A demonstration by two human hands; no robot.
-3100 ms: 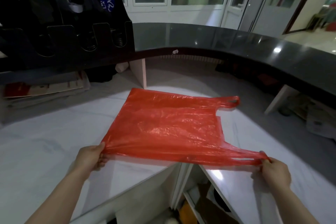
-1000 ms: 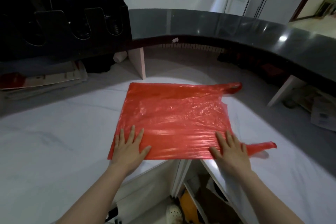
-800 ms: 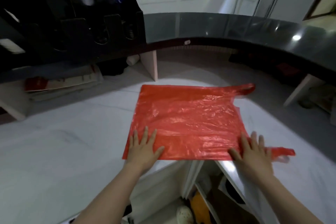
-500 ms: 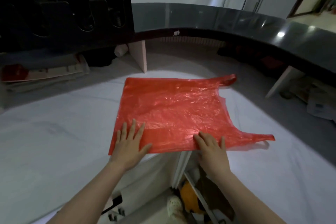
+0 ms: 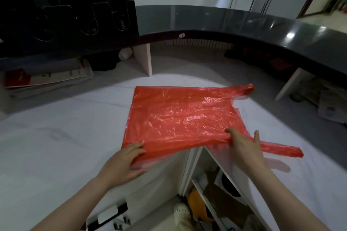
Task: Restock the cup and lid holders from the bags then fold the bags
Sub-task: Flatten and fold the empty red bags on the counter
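- At the table's [image 5: 56, 146] near edge, over its inner corner: red plastic bag [image 5: 180, 118] spread flat, near side lifted off the surface.
- Left grip [image 5: 125, 163] pinching that side's left corner; right grip [image 5: 244, 146] pinching it beside the near handle [image 5: 281, 151], thumb on top.
- Probably feather-light, limp, slippery film, prone to billowing; best held at both near corners, kept taut, then laid over toward the far edge.

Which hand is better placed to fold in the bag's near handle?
Probably right: the right hand holds the red bag at the base of the near handle; the left hand grips the opposite near corner.
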